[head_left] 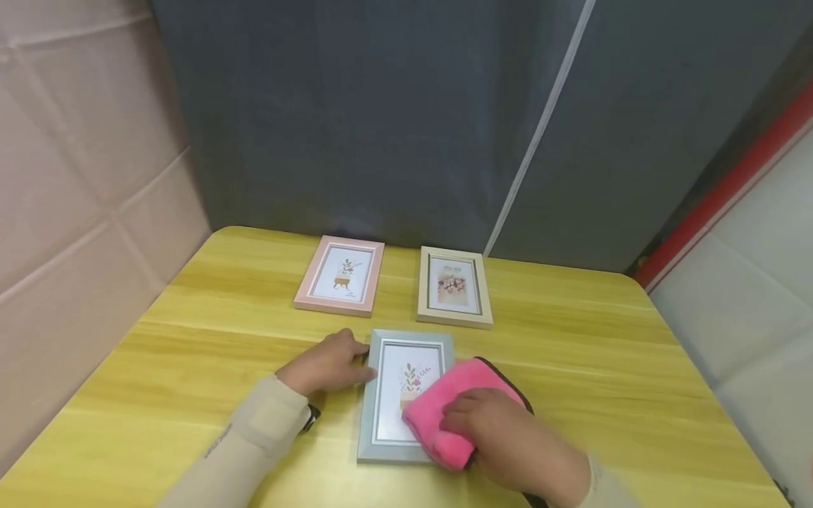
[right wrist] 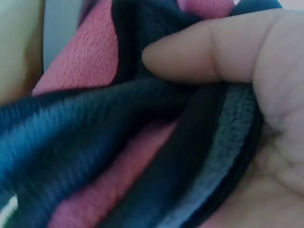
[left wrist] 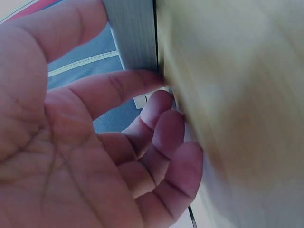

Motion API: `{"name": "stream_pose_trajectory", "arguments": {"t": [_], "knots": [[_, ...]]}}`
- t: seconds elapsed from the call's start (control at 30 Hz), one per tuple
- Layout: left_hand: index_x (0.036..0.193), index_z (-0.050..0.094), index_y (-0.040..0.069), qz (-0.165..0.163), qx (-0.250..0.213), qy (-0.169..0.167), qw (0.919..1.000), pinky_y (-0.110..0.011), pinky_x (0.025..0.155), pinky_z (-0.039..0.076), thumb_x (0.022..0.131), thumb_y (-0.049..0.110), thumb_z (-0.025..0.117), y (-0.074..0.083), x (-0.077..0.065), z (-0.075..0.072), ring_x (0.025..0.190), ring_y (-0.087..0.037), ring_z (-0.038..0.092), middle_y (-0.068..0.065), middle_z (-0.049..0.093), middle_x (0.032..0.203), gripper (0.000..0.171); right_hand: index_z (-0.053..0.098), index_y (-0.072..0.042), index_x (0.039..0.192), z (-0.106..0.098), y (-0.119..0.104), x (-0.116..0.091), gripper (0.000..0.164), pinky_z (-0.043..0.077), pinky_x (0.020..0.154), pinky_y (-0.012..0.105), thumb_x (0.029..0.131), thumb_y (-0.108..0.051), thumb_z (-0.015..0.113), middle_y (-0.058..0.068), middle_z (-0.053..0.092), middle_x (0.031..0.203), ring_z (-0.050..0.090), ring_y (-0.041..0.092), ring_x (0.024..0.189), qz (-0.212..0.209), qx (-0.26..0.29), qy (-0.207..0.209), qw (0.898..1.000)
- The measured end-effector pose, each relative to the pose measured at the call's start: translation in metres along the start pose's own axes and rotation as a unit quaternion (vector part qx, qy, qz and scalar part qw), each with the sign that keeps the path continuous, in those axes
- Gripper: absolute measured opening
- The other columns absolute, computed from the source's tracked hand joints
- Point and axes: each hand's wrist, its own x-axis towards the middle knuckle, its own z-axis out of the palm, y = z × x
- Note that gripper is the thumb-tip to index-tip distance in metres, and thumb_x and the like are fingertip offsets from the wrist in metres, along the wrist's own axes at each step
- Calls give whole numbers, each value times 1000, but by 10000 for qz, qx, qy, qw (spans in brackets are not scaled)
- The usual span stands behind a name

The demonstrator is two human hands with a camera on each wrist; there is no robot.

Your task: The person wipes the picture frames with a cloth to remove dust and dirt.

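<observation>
A grey-blue picture frame (head_left: pixel 368 430) lies face up near the table's front, with a printed plant in a pot behind its pane. My left hand (head_left: pixel 330 363) holds its left side near the far corner. Close up in the left wrist view, the thumb meets the frame's edge (left wrist: pixel 135 33) and the index fingertip sits low beside it, the other fingers curled. Bunched in my right hand (head_left: pixel 508 430) is a pink cloth (head_left: pixel 438 406) with dark trim, lying over the frame's lower right part. In the right wrist view the thumb presses into the cloth's folds (right wrist: pixel 90 61).
Farther back on the yellow wood-grain table (head_left: pixel 571 339) lie a pink picture frame (head_left: pixel 333 306) and a cream one (head_left: pixel 454 319). A dark partition (head_left: pixel 356 127) rises behind the table's far edge, with pale padded walls at both sides.
</observation>
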Motion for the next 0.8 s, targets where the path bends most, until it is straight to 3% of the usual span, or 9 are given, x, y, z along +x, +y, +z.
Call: {"name": "stream_pose_trajectory", "arguments": {"t": [0.1,0.2,0.33,0.47,0.63,0.8], "knots": [[128,65,0,84,127,2,9999,-38,78,47,90,27,73,1,0,0,84,-20,50,-8,55,99,47,71,-33,118,5,-12,-4,35,46,100,42,84,-31,79,-20,66,110,57,13,110,367,302,-543,9974],[130,64,0,139,236,-1,9996,-38,79,47,91,28,72,1,1,0,85,-20,49,-8,55,98,49,69,-35,117,10,-18,-2,38,47,97,41,81,-40,80,-22,63,107,53,13,105,446,317,-661,9963],[132,62,-1,259,368,-20,9990,-37,77,46,92,28,71,1,2,1,85,-20,48,-8,54,96,50,72,-28,103,15,-16,7,26,47,87,33,78,-24,81,-17,60,95,46,11,91,268,-309,-354,9985],[132,62,-2,326,427,-74,9985,-37,76,45,92,28,70,-1,3,2,86,-20,47,-7,54,97,51,74,-21,94,15,-8,22,21,46,78,32,75,-22,83,-10,57,93,44,14,85,441,-735,-391,9956],[133,61,-2,378,426,-119,9983,-36,76,45,92,28,70,-2,4,1,86,-20,47,-8,54,98,52,74,-16,90,9,7,44,15,47,76,32,77,-19,82,-5,57,95,43,17,85,870,-752,-458,9923],[135,59,-2,350,398,-163,9985,-36,75,44,93,28,70,-2,3,0,85,-20,46,-8,53,98,52,75,-14,96,7,22,65,15,48,76,34,84,-23,79,-2,56,99,44,19,90,1254,-804,-348,9882]]}}
